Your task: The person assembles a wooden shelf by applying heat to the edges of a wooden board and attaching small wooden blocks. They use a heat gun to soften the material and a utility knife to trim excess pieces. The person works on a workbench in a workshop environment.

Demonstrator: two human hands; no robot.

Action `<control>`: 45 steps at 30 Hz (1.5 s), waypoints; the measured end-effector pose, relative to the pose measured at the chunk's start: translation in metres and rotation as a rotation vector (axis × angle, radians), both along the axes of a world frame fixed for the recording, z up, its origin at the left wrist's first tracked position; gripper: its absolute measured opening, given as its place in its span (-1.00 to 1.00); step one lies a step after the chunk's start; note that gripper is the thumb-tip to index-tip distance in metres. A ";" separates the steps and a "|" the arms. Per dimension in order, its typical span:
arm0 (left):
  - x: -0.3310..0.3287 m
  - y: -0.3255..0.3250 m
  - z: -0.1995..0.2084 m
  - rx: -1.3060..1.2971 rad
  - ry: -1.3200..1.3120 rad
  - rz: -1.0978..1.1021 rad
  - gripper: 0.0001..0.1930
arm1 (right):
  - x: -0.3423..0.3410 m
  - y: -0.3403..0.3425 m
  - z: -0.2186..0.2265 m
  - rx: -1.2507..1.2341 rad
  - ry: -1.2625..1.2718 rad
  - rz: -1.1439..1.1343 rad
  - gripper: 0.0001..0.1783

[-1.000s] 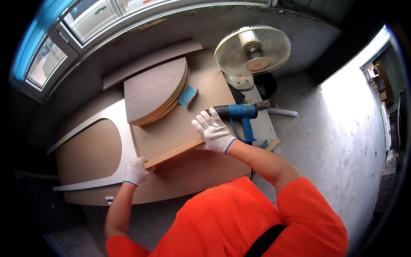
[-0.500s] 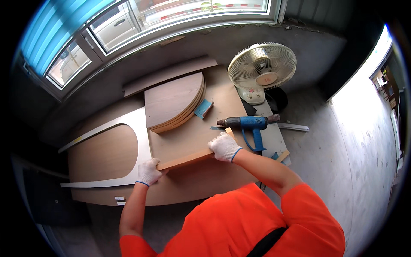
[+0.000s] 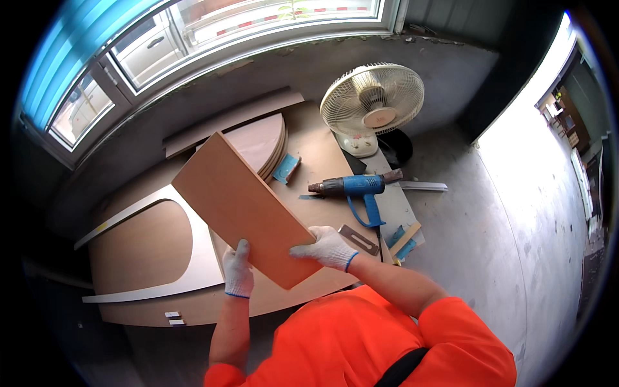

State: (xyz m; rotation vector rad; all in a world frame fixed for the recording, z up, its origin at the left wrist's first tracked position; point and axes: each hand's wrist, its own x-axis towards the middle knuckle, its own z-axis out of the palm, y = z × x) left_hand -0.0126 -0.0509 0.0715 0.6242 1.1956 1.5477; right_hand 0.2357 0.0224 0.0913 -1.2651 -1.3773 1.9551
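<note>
Both my hands, in white knit gloves with blue cuffs, hold a flat rectangular brown board (image 3: pixel 245 209). It slants up over the worktable with its broad face toward me. My left hand (image 3: pixel 238 271) grips the lower left edge, thumb on the face. On the lower right edge is my right hand (image 3: pixel 325 248), its thumb also on the face and its other fingers partly hidden. Behind the board, a stack of rounded panels (image 3: pixel 261 138) is partly covered. A white U-shaped frame (image 3: pixel 207 255) lies left of my left hand. Right of the board lies a blue heat gun (image 3: pixel 353 186).
The brown worktable (image 3: pixel 138 313) has a curved front edge. A blue-covered block (image 3: pixel 286 169), a slotted flat piece (image 3: pixel 359 239) and a wooden strip (image 3: pixel 405 241) lie to the right. A fan (image 3: pixel 373 103) stands at the back. A long panel (image 3: pixel 235 119) lies along the wall.
The board was seen nearly edge-on, low over the table; now it is tilted up with its face showing. My hands have shifted along its edges, and the slotted flat piece has come into sight.
</note>
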 end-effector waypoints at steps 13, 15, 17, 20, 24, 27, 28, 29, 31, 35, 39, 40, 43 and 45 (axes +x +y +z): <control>0.041 -0.053 -0.115 -0.298 -0.104 -0.016 -0.51 | 0.122 -0.004 -0.081 0.511 -0.827 -0.463 -0.15; 0.050 -0.068 -0.123 -0.352 -0.087 0.042 -0.51 | 0.147 0.031 -0.126 0.589 -1.042 -0.462 -0.06; 0.065 -0.075 -0.126 -0.389 -0.047 0.085 -0.53 | 0.158 0.070 -0.148 0.313 -1.024 -0.319 0.00; 0.090 -0.083 -0.130 -0.430 -0.012 0.114 -0.54 | 0.170 0.099 -0.163 0.225 -0.922 -0.214 -0.24; 0.117 -0.088 -0.135 -0.477 0.008 0.113 -0.56 | 0.241 0.079 -0.184 0.286 -0.676 -0.495 -0.42; 0.130 -0.100 -0.141 -0.532 -0.016 0.144 -0.56 | 0.307 0.071 -0.211 0.256 -0.538 -0.745 -0.64; 0.133 -0.101 -0.145 -0.539 -0.025 0.141 -0.55 | 0.338 0.069 -0.232 0.179 -0.685 -0.741 -0.65; 0.135 -0.104 -0.149 -0.548 -0.031 0.146 -0.55 | 0.354 0.067 -0.234 0.140 -0.720 -0.763 -0.60; 0.141 -0.104 -0.156 -0.558 -0.042 0.159 -0.54 | 0.391 0.058 -0.265 0.045 -0.773 -0.756 -0.56; 0.136 -0.111 -0.164 -0.594 -0.055 0.135 -0.52 | 0.386 0.048 -0.291 0.050 -0.915 -0.582 -0.49; 0.132 -0.113 -0.162 -0.594 -0.072 0.135 -0.52 | 0.357 0.050 -0.318 0.198 -1.033 -0.475 -0.45; 0.131 -0.110 -0.160 -0.614 -0.064 0.138 -0.52 | 0.350 0.053 -0.320 0.170 -1.043 -0.437 -0.44; 0.130 -0.106 -0.156 -0.643 -0.050 0.152 -0.51 | 0.321 0.067 -0.291 0.124 -1.245 -0.256 -0.34; 0.130 -0.105 -0.157 -0.622 -0.045 0.173 -0.51 | 0.315 0.063 -0.285 0.426 -1.223 -0.367 -0.35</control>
